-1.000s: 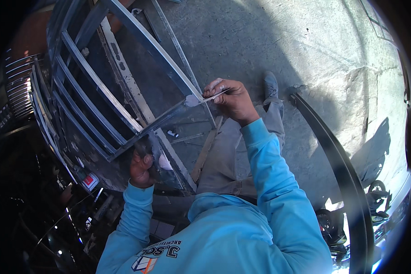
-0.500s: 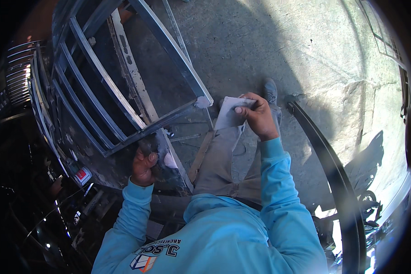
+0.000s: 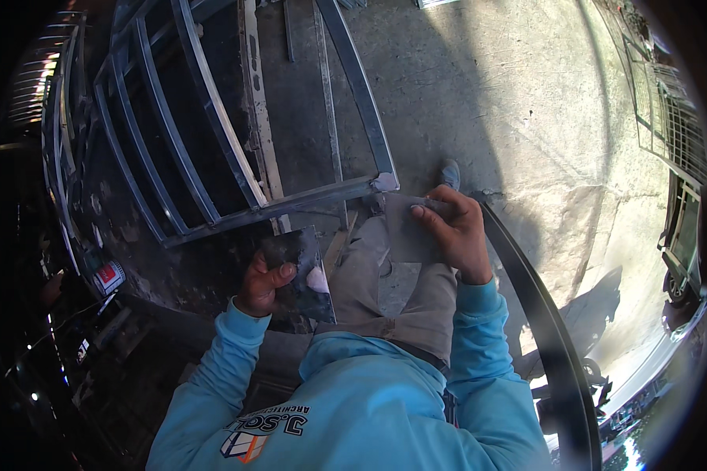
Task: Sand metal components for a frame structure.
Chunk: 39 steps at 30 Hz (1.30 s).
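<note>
My left hand (image 3: 264,286) grips a dark flat plate (image 3: 294,255) by its left edge, thumb on top. A small pale pink lump of what looks like putty (image 3: 317,280) sits on the plate. My right hand (image 3: 457,235) pinches a thin grey rectangular sheet (image 3: 407,235) between thumb and fingers, just below the near right corner of a metal frame with bars (image 3: 283,207). That corner carries a pale pinkish patch (image 3: 384,182). The sheet's upper left edge is close to the corner; whether they touch I cannot tell.
A long dark metal beam (image 3: 538,314) runs along my right side. Left of me stands a can with a red and white label (image 3: 109,276). More barred metalwork (image 3: 55,118) leans at the far left. The concrete floor (image 3: 542,149) is part sunlit, part shaded.
My view has shifted, so the frame sits further right. The sheet in my right hand has turned from pale to dark grey. The left hand's plate has tilted and shows more fully.
</note>
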### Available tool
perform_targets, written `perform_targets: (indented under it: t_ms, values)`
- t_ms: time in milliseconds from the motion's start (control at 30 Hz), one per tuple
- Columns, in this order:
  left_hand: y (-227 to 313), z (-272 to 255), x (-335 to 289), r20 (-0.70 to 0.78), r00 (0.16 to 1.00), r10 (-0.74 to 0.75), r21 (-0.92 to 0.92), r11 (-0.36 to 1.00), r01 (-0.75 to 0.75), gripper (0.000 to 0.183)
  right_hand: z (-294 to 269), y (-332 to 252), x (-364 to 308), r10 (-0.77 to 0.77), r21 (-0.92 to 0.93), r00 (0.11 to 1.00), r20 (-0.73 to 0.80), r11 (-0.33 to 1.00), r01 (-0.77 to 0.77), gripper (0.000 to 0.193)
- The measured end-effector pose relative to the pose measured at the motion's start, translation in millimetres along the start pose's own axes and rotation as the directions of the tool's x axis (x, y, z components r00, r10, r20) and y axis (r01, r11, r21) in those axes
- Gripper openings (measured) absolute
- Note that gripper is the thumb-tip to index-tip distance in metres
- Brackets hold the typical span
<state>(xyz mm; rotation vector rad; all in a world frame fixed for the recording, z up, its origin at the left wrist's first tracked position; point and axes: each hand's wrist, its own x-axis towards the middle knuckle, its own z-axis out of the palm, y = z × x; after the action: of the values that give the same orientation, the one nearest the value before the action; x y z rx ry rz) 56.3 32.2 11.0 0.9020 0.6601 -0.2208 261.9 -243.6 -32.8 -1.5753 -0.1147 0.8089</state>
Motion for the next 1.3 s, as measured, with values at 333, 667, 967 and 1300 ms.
perform_targets:
  t_ms: [333,667,967,1300]
  values:
    - [2,1,1,-0.019,1.000,0.015,-0.049,0.999,-0.016,0.041,-20,27,23,0.181,0.475,0.983,0.024,0.863,-0.171,0.021]
    - [3,7,10,0.032,0.999,-0.007,-0.107,0.994,0.011,0.040,-11,63,44,0.276,0.598,0.938,0.207,0.724,-0.345,0.021]
    - [-1,25,9,-0.133,0.991,-0.016,-0.032,0.999,0.012,0.050,-13,25,12,-0.125,0.165,0.989,-0.080,0.977,0.137,0.016]
    - [-1,22,7,-0.088,0.996,-0.009,-0.087,0.996,0.001,0.048,1,-18,7,-0.087,-0.244,0.995,-0.053,0.967,0.071,0.017]
